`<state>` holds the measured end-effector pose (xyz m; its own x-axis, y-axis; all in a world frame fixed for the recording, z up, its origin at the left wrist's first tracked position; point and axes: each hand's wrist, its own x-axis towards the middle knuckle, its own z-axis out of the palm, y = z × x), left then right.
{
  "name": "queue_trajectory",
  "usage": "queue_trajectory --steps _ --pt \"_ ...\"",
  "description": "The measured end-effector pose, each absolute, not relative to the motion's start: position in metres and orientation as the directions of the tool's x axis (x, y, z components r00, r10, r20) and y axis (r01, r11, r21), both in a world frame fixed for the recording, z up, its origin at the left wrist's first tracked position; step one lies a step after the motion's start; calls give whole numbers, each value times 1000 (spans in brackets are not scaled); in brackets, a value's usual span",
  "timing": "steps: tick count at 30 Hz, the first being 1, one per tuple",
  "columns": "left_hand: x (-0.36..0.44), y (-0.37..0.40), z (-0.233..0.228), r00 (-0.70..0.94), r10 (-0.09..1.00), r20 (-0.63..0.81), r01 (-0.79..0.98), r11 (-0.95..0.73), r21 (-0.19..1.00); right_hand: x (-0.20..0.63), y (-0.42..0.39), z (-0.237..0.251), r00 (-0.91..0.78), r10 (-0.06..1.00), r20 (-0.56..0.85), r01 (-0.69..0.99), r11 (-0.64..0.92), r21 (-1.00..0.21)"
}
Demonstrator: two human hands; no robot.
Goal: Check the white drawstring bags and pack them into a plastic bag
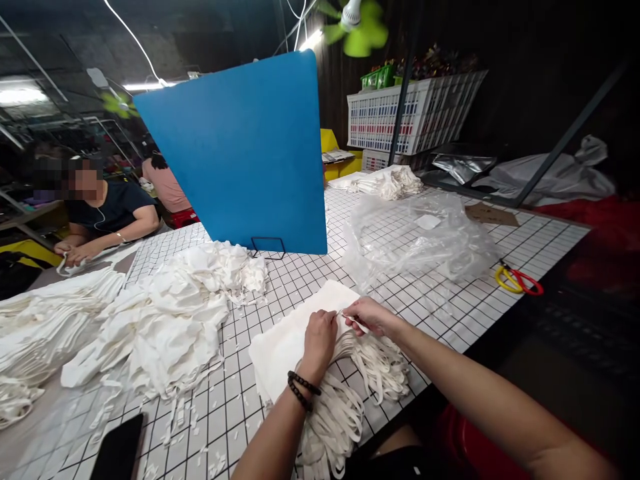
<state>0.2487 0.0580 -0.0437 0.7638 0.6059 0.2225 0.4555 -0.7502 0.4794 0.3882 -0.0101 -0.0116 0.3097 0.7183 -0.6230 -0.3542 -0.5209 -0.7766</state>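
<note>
— Worktop (500, 267) of white squares with black grid lines, running across the whole view. Blue plastic divider board (240, 153) upright on a wire stand at the middle. Left of that?

— Big heap of white cloth pieces (165, 320), spilling toward the near edge. Clear crumpled plastic sheeting (425, 240) to the right of the board. White slatted crate (415, 113) far behind.

— And closest?

— Flat stack of white fabric bags (285, 347) at the near edge, loose white handle straps (350, 393) trailing off toward the body. Left hand (320, 337), beaded bracelet at the wrist, pressed down on the stack. Right hand (370, 315) just beside, fingers pinched shut on one strap.

— Smaller bits?

— Yellow and red scissors (517, 280) near the right edge, well apart from both hands. Black phone (117, 450) lying bottom left. Another person's hands (75, 253) on white cloth at the far left.
</note>
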Motion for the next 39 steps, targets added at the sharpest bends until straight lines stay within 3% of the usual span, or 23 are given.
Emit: queue_trajectory --steps 23,39 --pt "249 56 -52 767 589 256 466 -784 411 383 -4 -17 365 705 -608 -352 -500 -792" --pt "250 55 -59 777 568 271 472 -811 347 380 -4 -19 369 724 -583 -221 -541 -812"
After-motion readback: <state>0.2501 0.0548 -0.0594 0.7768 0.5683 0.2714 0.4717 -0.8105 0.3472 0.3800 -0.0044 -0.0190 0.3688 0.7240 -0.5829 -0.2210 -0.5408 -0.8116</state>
